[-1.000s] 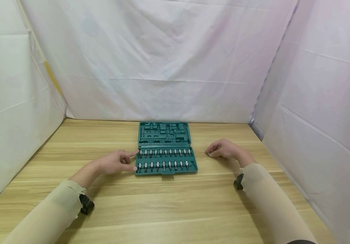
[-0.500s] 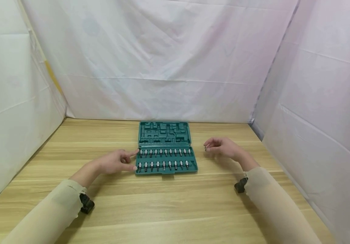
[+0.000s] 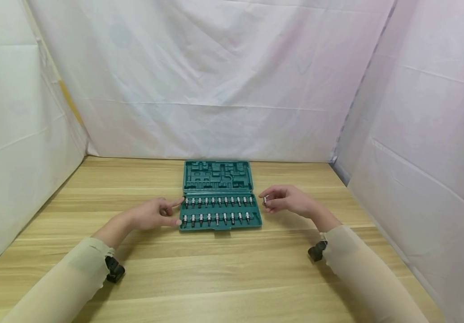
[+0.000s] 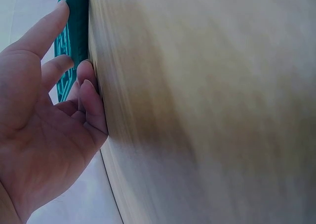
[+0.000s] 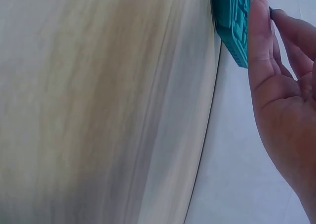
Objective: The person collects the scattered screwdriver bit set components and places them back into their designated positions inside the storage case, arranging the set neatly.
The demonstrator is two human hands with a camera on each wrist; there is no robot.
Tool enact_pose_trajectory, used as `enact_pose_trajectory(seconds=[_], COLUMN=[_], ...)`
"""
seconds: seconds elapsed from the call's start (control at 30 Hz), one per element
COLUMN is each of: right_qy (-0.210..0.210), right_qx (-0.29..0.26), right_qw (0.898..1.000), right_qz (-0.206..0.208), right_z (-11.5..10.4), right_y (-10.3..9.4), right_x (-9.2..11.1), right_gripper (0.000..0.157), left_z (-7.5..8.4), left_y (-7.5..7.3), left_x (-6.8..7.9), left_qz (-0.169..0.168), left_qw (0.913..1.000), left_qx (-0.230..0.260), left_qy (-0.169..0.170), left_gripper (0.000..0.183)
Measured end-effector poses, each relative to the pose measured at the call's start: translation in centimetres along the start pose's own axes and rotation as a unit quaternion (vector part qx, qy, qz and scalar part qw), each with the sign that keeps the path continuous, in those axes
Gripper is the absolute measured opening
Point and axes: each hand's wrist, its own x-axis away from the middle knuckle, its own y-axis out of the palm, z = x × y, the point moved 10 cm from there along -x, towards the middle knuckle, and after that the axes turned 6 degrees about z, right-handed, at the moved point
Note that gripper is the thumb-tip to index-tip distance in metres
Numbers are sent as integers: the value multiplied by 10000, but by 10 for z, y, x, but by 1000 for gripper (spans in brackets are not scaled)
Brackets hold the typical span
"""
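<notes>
A green plastic case [image 3: 220, 210] lies open on the table, its lid folded back. Two rows of silver-and-black bit sockets [image 3: 217, 220] sit in its lower half, with a vacant slot at the right end of the front row. My left hand [image 3: 151, 215] rests at the case's left edge, index finger and thumb stretched out against it; the other fingers are bent in the left wrist view. Just off the right edge of the case, my right hand [image 3: 290, 200] pinches one bit socket [image 3: 265, 200] between thumb and fingers. Its dark tip [image 5: 271, 13] peeks out in the right wrist view.
The moulded lid [image 3: 217, 176] leans toward the back of the wooden table [image 3: 216, 278]. White cloth [image 3: 216, 80] hangs behind and on both sides of the table. Each wrist wears a small black camera [image 3: 115, 269].
My right hand has lifted the bit socket off the table and carried it left to beside the case. The left hand has stayed at the case's edge.
</notes>
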Motion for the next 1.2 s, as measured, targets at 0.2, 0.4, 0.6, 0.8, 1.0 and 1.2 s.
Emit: enact_pose_trajectory(seconds=[0.2, 0.4, 0.6, 0.8, 1.0, 1.2], right_qy=[1, 134, 74, 24, 52, 152], right_qx=[185, 477, 1032, 1445, 1674, 1627], right_qw=[9998, 9987, 9946, 9894, 9852, 9857], right_qz=[23, 111, 27, -166, -354, -406], right_z=[-1, -2, -4, -4, -1, 1], right_y=[5, 8, 14, 22, 28, 31], right_x=[-3, -6, -10, -16, -19, -18], right_gripper=[41, 36, 28, 18, 17, 17], left_z=[-2, -1, 5, 6, 3, 0], left_y=[0, 1, 1, 2, 2, 1], left_x=[0, 1, 2, 2, 1, 0], left_qz=[-9, -10, -25, -32, -32, -19], left_qw=[10000, 10000, 9997, 9996, 9997, 9999], left_qx=[0, 70, 216, 241, 194, 90], left_qy=[-45, -27, 125, 143, 111, 53], left_gripper=[87, 86, 85, 84, 85, 87])
